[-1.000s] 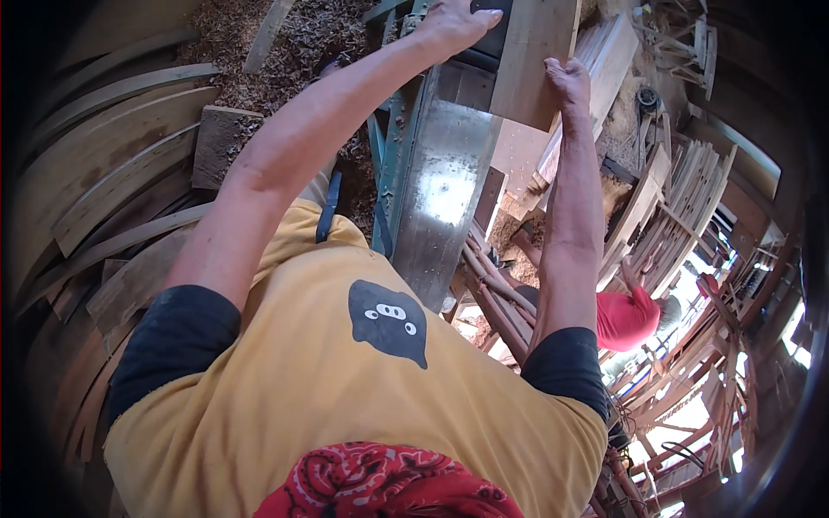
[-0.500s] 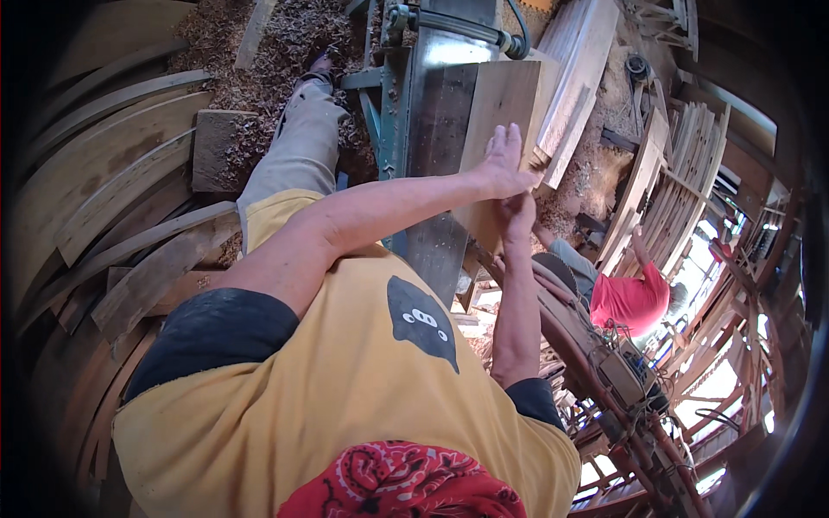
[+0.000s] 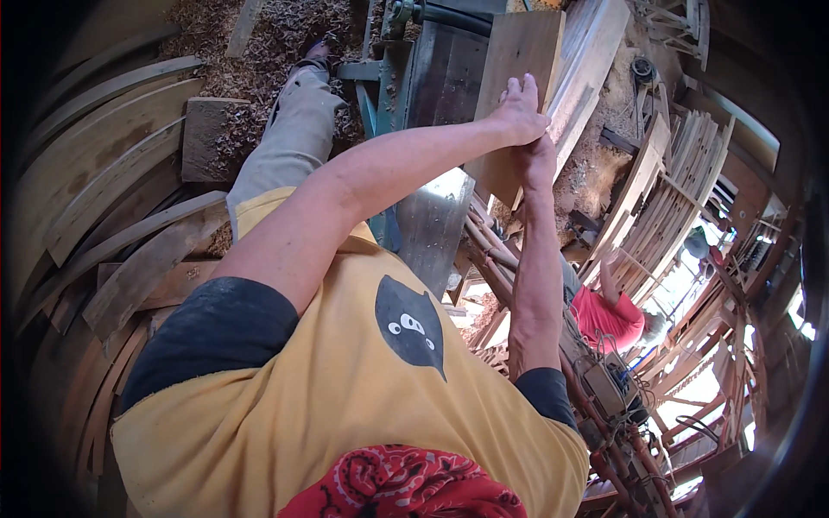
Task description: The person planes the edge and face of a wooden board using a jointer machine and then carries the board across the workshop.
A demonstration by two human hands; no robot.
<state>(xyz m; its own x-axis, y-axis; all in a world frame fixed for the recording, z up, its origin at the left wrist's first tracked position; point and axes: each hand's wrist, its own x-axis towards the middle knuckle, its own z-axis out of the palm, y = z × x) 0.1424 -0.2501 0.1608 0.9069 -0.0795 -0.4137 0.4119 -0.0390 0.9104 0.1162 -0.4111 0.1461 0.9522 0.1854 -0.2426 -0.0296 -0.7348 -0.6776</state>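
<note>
Grey metal machine tabletop; on it, flat light-brown wooden board. Person's left hand open, over board near its right edge; right hand just beside it, at that edge, grip partly hidden, can't tell.

Boards at left, shavings beside them (red-shirted person right)
</note>
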